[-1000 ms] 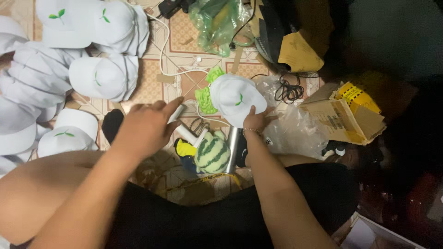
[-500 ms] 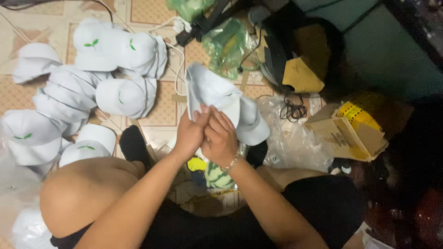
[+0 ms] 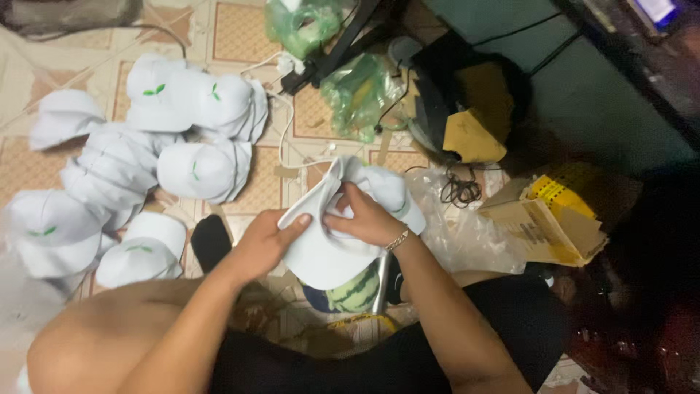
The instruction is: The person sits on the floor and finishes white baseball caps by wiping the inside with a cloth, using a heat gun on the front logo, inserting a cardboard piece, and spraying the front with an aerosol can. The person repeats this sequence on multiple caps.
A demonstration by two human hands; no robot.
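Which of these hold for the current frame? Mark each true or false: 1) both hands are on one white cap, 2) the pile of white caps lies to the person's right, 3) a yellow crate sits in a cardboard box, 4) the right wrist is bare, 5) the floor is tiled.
1) True: the left hand and right hand both grip the white cap.
2) False: the pile of white caps lies to the person's left.
3) True: the yellow crate sits in the cardboard box.
4) False: the right wrist wears a bracelet.
5) True: the tiled floor has a patterned surface.
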